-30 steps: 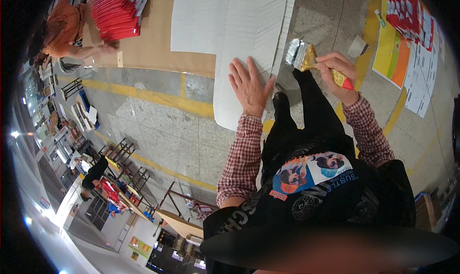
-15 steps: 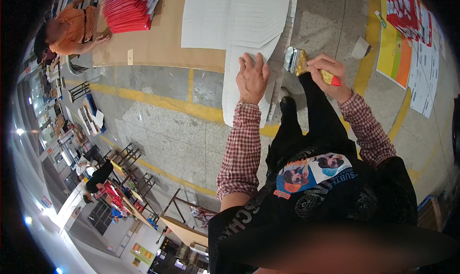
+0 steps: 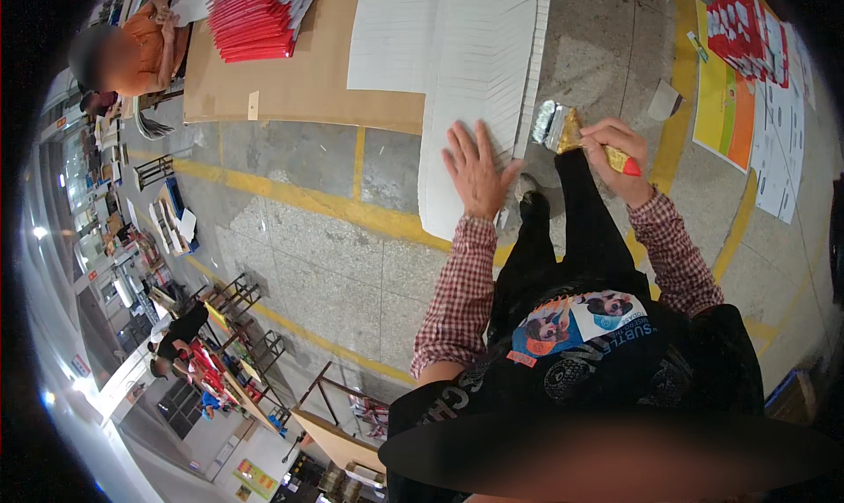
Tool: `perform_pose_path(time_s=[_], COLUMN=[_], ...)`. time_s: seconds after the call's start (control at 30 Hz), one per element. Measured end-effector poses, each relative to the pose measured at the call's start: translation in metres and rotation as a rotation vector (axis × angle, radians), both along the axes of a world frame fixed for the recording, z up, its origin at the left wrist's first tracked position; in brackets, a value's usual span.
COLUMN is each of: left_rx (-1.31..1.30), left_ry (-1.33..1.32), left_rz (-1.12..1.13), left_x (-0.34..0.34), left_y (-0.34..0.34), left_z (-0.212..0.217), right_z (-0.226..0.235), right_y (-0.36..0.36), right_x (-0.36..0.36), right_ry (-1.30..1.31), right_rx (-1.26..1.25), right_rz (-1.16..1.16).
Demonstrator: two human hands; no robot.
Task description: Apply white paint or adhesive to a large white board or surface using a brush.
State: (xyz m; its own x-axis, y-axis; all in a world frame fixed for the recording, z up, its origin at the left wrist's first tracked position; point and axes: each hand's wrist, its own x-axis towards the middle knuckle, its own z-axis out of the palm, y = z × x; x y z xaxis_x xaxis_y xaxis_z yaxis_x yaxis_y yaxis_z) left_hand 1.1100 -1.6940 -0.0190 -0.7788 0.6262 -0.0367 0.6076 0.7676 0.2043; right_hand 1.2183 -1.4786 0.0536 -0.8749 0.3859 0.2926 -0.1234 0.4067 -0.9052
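My left hand [image 3: 477, 171] lies flat with its fingers spread on a long stack of white paper sheets [image 3: 453, 85], near the stack's right edge. The sheets overlap in fanned layers. In my right hand [image 3: 617, 154] is a paintbrush [image 3: 567, 132] with a yellow handle, a red tip and a silver-coloured band. Its whitish bristle end points left and sits just off the stack's right side, apart from the paper. My right fingers wrap round the handle.
Brown board [image 3: 308, 98] lies under the sheets, with a pile of red packets [image 3: 255, 19] at far left. A person in orange [image 3: 141, 59] stands beyond. On the right, more red-and-white packets [image 3: 747, 41] rest by a coloured printed sheet [image 3: 723, 107]. A small card [image 3: 665, 100] lies on the floor.
My left hand has slid right and nearer, its fingers spreading wider. The fanned sheets now lie more evenly. The brush has shifted slightly right. The person in orange has drawn their hands in.
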Motion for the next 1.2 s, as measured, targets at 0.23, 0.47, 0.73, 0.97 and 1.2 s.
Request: perform_pose_path(time_s=[0.23,0.47,0.73,0.97,1.2], left_rx=[0.115,0.142,0.133,0.082,0.265], left_ry=[-0.11,-0.082,-0.024,-0.133,-0.008], left_rz=[-0.139,-0.203,-0.192,-0.094,0.08], left_x=[-0.007,-0.021,-0.006,0.003,0.008], left_y=[-0.013,-0.01,-0.014,-0.029,0.05], left_z=[0.008,0.016,0.005,0.007,0.044], right_z=[-0.009,-0.025,0.026,0.03,0.018], right_y=[0.005,-0.022,0.003,0.092,0.216], right_x=[-0.009,-0.003,0.019,0.028,0.026], right_ry=[0.021,0.029,0.042,0.115,0.168], right_rx=[0.071,0.037,-0.055,-0.754,-1.092], right_rz=[-0.06,0.037,-0.098,-0.371,-0.498])
